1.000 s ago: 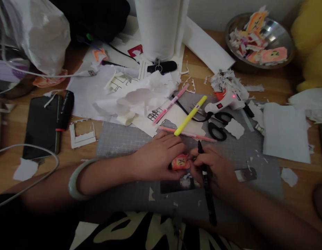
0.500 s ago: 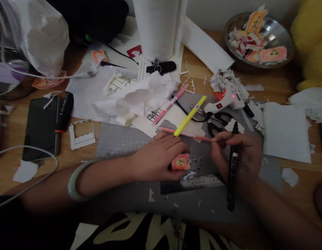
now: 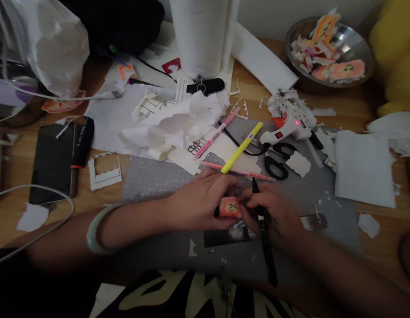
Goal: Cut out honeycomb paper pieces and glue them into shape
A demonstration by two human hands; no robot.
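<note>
Between the fingers of my left hand is a small orange-and-yellow coloured paper piece with dark marks drawn on it. A black marker sits in the grip of my right hand, tilted, one end pointing down toward my lap. The right fingertips are at the paper piece's right edge; I cannot tell whether they touch it. An orange pen and a yellow highlighter lie just beyond my hands. Below them a ruler-like strip is partly covered. The grey cutting mat is underneath.
Black-handled scissors and a white glue gun with a red light lie at right. A metal bowl holds coloured paper pieces. Crumpled paper, a paper roll, a phone and a screwdriver lie around.
My right hand has moved left with the black marker, away from the orange pen's end and up to the paper piece. My left hand has barely moved.
</note>
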